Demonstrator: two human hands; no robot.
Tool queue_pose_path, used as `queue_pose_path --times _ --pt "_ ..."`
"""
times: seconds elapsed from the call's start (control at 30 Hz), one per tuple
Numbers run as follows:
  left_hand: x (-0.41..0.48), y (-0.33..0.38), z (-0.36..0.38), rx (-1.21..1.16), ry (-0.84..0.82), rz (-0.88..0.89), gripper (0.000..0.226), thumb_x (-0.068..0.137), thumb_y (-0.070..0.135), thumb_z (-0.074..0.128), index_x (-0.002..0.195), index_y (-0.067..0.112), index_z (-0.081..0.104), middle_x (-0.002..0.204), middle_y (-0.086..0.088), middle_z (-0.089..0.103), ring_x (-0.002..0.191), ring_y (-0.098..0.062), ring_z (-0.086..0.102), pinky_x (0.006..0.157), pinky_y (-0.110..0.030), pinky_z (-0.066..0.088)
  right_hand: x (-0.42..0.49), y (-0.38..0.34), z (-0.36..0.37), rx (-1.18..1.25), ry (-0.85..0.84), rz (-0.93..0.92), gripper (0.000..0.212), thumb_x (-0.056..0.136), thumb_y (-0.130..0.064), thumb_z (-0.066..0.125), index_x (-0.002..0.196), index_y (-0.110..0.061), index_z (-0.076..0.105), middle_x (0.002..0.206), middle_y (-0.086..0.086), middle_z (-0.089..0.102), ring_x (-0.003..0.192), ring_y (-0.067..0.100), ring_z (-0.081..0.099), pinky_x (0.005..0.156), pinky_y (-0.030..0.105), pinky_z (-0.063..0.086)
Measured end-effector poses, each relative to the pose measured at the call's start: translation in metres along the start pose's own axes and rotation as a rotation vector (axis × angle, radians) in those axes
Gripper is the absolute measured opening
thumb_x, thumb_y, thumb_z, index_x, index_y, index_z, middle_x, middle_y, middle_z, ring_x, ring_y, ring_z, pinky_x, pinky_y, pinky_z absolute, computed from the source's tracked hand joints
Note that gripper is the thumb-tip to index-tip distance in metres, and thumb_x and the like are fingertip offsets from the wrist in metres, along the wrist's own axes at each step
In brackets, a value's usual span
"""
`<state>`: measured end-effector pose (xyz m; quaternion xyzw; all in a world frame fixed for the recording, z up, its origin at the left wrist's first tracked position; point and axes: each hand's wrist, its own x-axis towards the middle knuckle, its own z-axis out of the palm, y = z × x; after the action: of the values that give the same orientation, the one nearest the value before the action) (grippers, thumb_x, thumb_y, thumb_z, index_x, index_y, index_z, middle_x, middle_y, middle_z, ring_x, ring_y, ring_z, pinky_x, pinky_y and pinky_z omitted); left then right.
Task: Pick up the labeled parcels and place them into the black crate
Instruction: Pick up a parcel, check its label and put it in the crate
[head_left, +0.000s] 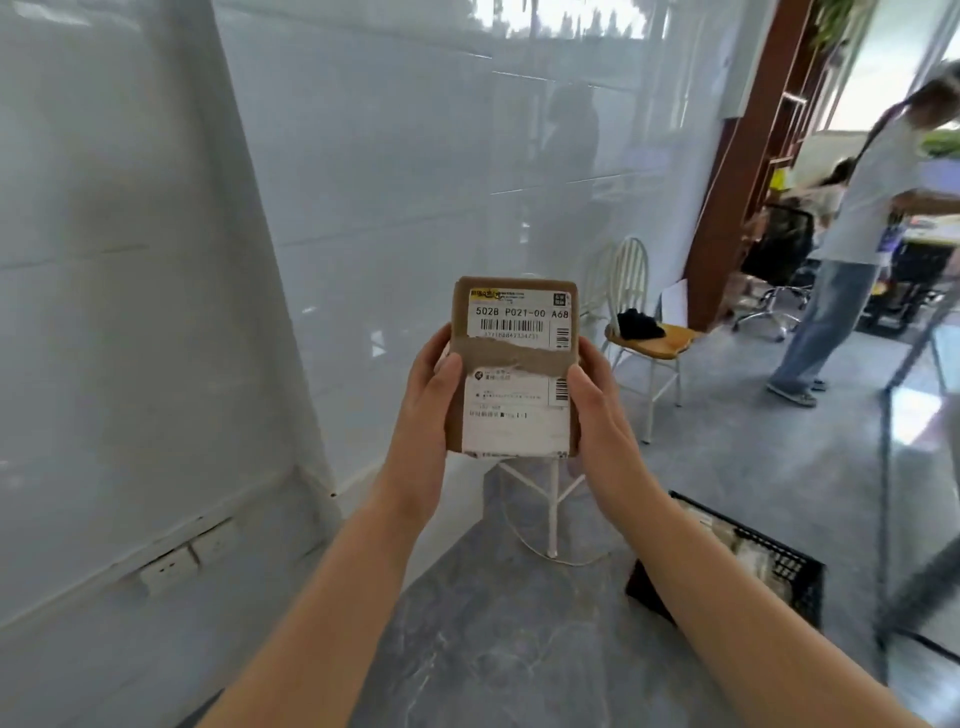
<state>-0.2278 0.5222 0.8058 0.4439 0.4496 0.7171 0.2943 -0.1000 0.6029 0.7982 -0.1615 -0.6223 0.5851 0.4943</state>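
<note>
Head view: both hands have the parcel (514, 364) up at chest height, left hand (426, 410) and right hand (602, 415) clamping its side edges, thumbs on the front. The black crate (795, 582) sits well below on the floor (519, 649), off to the right, partly filled. Risk: an edge-only hold could slip on the way down, or the parcel could catch the crate's near rim. The label (519, 319) reads "502B P021-00 A68" above a barcode; lower print is too small to read.

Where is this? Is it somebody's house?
Probably an office or workroom, not a house: a wheeled office chair, tall shelving, and a black crate of parcels on the floor.
</note>
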Motion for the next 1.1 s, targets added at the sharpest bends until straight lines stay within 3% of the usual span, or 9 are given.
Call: queue_pose_path --times 0.13,0.3,0.43,0.5,0.6,0.73,0.9,1.03,1.1 --pt "0.032 -0.034 0.076 -0.022 -0.071 -0.059 0.057 0.091 0.041 0.040 0.140 0.012 0.040 0.129 -0.012 0.060 0.117 -0.031 0.059 0.097 -0.056 0.047 0.012 -0.008 -0.084 -0.063 0.053 -0.010 0.027 0.096 -0.028 0.042 0.124 -0.030 0.041 0.115 -0.007 0.060 0.095 -0.002 0.064 0.072 0.017 0.052" --pt "0.074 -0.071 0.151 -0.038 -0.174 -0.114 0.056 0.090 0.043 0.042 0.140 0.015 0.041 0.125 -0.010 0.063 0.114 -0.029 0.061 0.087 -0.045 0.055 0.027 -0.008 -0.166 -0.080 0.155 -0.009 0.036 0.098 -0.024 0.040 0.133 -0.020 0.036 0.122 -0.002 0.057 0.100 0.000 0.063 0.074 0.016 0.052" --pt "0.109 -0.107 0.201 -0.073 -0.328 -0.149 0.060 0.094 0.047 0.038 0.141 0.009 0.038 0.129 -0.019 0.059 0.117 -0.039 0.057 0.096 -0.059 0.046 0.040 -0.002 -0.218 -0.148 0.275 -0.009 0.038 0.088 -0.036 0.041 0.125 -0.031 0.038 0.118 -0.007 0.058 0.100 -0.003 0.062 0.077 0.016 0.051" --pt "0.127 -0.125 0.224 -0.118 -0.383 -0.170 0.061 0.096 0.049 0.034 0.140 0.007 0.038 0.131 -0.023 0.056 0.120 -0.042 0.054 0.097 -0.059 0.045 0.050 0.004 -0.243 -0.169 0.326 -0.005 0.040 0.087 -0.039 0.041 0.127 -0.033 0.036 0.119 -0.008 0.057 0.100 -0.004 0.061 0.078 0.016 0.051" --pt "0.159 -0.145 0.256 -0.093 -0.423 -0.190 0.061 0.095 0.054 0.030 0.137 0.012 0.044 0.129 -0.020 0.058 0.116 -0.035 0.058 0.093 -0.053 0.048 0.073 0.009 -0.272 -0.208 0.378 -0.010 0.034 0.088 -0.040 0.041 0.122 -0.036 0.039 0.123 -0.003 0.056 0.102 -0.001 0.061 0.077 0.016 0.051" --pt "0.219 -0.175 0.293 -0.118 -0.526 -0.245 0.055 0.096 0.052 0.024 0.139 0.024 0.044 0.128 -0.006 0.062 0.119 -0.024 0.058 0.100 -0.050 0.046 0.114 0.014 -0.312 -0.282 0.490 -0.002 0.031 0.093 -0.041 0.042 0.124 -0.037 0.040 0.121 -0.007 0.057 0.101 -0.004 0.061 0.076 0.013 0.050" --pt "0.284 -0.208 0.350 -0.097 -0.624 -0.249 0.032 0.100 0.047 0.027 0.124 0.051 0.047 0.112 0.011 0.070 0.101 -0.008 0.067 0.069 -0.024 0.056 0.159 0.016 -0.366 -0.296 0.621 -0.003 0.020 0.095 -0.034 0.036 0.113 -0.036 0.046 0.109 -0.015 0.060 0.091 -0.011 0.062 0.068 0.008 0.049" --pt "0.305 -0.242 0.405 -0.141 -0.679 -0.309 0.034 0.091 0.049 0.033 0.121 0.054 0.050 0.121 0.010 0.066 0.111 -0.010 0.063 0.088 -0.036 0.052 0.170 0.025 -0.418 -0.320 0.716 0.025 0.028 0.092 -0.044 0.038 0.118 -0.040 0.045 0.116 -0.014 0.060 0.099 -0.006 0.061 0.073 0.011 0.050" --pt "0.309 -0.263 0.431 -0.113 -0.726 -0.338 0.038 0.092 0.047 0.033 0.127 0.047 0.050 0.122 0.009 0.066 0.113 -0.013 0.062 0.091 -0.042 0.051 0.169 0.030 -0.448 -0.354 0.768 0.048 0.034 0.089 -0.047 0.037 0.122 -0.043 0.042 0.119 -0.015 0.059 0.102 -0.006 0.060 0.074 0.011 0.050"
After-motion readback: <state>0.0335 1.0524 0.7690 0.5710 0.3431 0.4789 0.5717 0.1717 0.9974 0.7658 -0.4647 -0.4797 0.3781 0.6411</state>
